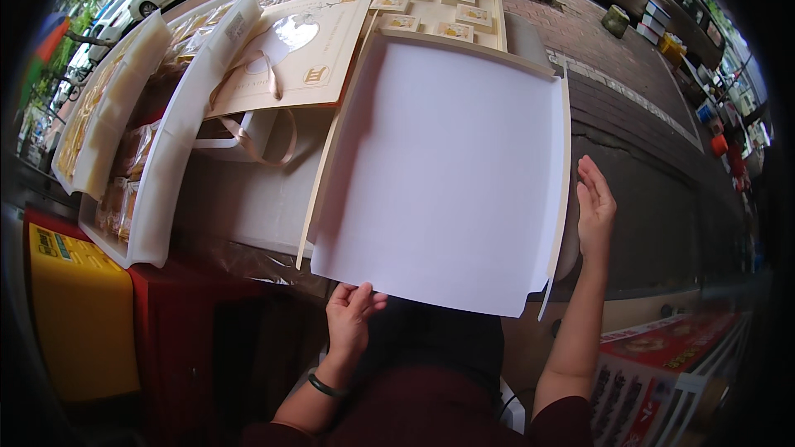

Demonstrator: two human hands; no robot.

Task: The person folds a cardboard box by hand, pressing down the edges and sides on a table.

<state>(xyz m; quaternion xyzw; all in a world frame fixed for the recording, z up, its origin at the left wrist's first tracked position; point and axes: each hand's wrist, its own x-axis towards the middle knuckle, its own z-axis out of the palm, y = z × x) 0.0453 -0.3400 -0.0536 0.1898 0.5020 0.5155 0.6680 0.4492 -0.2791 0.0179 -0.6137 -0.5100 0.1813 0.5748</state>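
Large white box lid [447, 174] sits tilted over the tabletop [240, 199], near edge overhanging. Left hand [350, 314] pinches its near edge; right hand [595, 209] open, flat against right rim. Best kept level, both sides supported, aligned with tray [439, 8] of small boxes beyond.

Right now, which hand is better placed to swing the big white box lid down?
Probably the left hand: its fingers already pinch the lid at its near lower edge. The right hand is open beside the lid's right edge, flat; whether it touches cannot be told.
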